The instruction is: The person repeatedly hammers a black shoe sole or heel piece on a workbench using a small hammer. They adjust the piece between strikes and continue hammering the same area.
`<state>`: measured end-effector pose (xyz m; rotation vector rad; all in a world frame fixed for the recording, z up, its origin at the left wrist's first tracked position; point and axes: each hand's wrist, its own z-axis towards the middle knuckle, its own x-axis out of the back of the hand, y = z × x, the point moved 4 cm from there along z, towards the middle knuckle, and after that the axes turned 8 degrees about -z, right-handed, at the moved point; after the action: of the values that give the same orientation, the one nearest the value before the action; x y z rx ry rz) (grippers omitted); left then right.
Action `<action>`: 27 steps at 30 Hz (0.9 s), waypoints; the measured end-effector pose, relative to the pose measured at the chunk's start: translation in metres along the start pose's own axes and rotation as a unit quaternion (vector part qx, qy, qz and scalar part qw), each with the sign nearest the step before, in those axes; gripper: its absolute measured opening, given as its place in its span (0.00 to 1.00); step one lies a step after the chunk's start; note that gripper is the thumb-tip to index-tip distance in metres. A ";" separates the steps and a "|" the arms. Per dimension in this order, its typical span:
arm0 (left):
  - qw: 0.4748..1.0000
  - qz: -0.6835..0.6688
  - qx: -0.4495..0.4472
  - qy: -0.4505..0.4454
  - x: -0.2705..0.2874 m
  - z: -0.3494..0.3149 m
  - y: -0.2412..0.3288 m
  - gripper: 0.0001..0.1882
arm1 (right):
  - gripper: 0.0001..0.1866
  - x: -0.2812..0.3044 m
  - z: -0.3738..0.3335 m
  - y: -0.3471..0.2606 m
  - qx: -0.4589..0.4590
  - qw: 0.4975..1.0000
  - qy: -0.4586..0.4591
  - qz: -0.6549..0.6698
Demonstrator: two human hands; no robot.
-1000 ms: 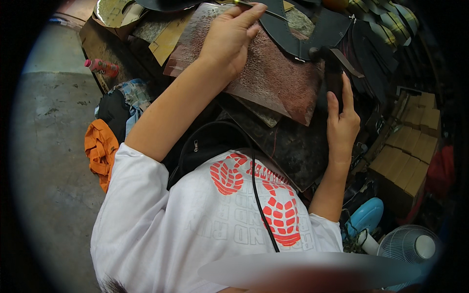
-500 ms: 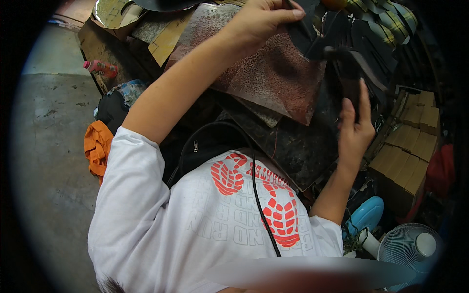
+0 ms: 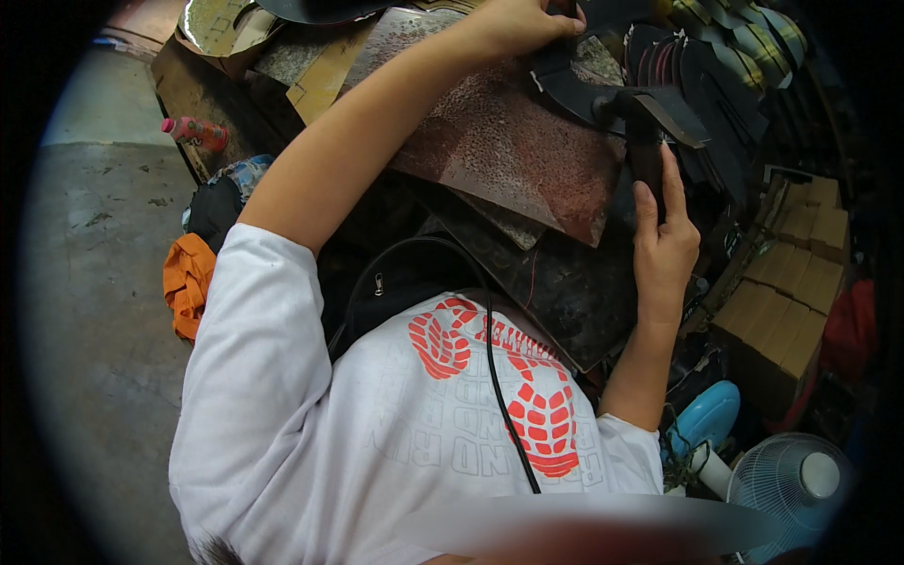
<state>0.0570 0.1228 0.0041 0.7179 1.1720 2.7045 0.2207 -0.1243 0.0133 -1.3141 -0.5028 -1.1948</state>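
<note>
At the top of the view, my left hand [image 3: 527, 26] is closed, pinching the upper end of a black curved shoe-upper piece [image 3: 573, 92]. The piece hangs over the far right part of a worn reddish-brown slab [image 3: 508, 141]. To the right, my right hand [image 3: 667, 247] is wrapped round the dark handle of a hammer [image 3: 646, 155], with index finger and thumb stretched along it. The hammer's head is up beside the lower end of the black piece; whether they touch I cannot tell.
Stacked black cut pieces [image 3: 702, 89] lie beyond the hammer. Small cardboard boxes [image 3: 777, 292] and a white fan [image 3: 800, 480] stand at the right. A pink-capped bottle [image 3: 196, 132] and an orange cloth [image 3: 188, 282] are at the left. A black cable [image 3: 492, 367] crosses my shirt.
The hammer and my right hand have moved left toward the black piece. My left hand has shifted slightly, and the piece now lies lower over the slab.
</note>
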 end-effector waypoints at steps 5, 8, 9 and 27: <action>0.994 -0.054 0.070 0.067 0.018 -0.027 0.040 0.05 | 0.27 -0.003 -0.003 0.003 0.030 0.999 0.018 -0.015; 0.955 -0.183 0.232 -0.011 0.004 -0.047 0.040 0.05 | 0.27 -0.004 -0.003 0.003 0.027 1.000 0.010 -0.009; 0.960 -0.184 0.211 0.005 0.004 -0.051 0.041 0.06 | 0.27 -0.004 -0.002 0.002 0.027 1.000 0.010 -0.012; 0.997 0.063 -0.036 0.035 -0.009 -0.045 0.045 0.10 | 0.24 0.104 0.010 -0.035 0.157 0.968 0.128 0.151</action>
<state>0.0482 0.0588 0.0057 0.7166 1.0712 2.8806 0.2322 -0.1476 0.1202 -0.9107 -0.2768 -0.9675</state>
